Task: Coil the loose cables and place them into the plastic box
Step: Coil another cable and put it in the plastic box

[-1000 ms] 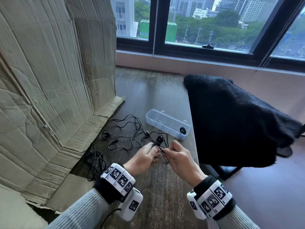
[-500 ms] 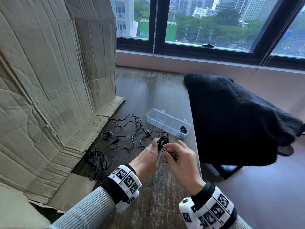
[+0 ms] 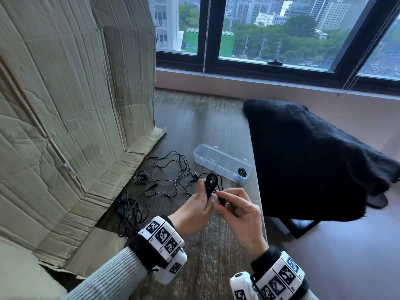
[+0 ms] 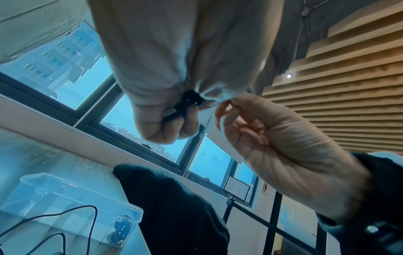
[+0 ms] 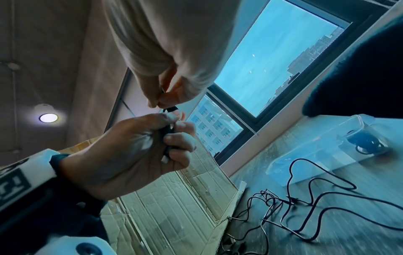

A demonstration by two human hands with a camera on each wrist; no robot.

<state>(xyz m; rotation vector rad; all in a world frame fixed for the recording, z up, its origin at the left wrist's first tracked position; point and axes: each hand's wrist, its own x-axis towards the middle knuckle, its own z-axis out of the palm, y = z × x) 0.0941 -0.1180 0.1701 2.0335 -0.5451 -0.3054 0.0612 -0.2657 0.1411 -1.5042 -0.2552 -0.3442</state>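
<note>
A: How far along?
B: One coiled cable (image 3: 242, 172) lies in the near end of the plastic box (image 3: 216, 161). The left hand (image 3: 194, 210) grips a second coil (image 3: 211, 185); the right hand (image 3: 239, 210) pinches its end.
A: What's left?
B: Loose cables (image 3: 164, 176) on the table, left of the box.

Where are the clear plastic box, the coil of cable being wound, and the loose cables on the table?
plastic box (image 3: 213, 155): head view, on its clear side wall.
coiled cable (image 3: 211, 182): head view, on the black loop above the left hand's fingers.
loose cables (image 3: 171, 164): head view, on a black strand lying on the table.
</note>
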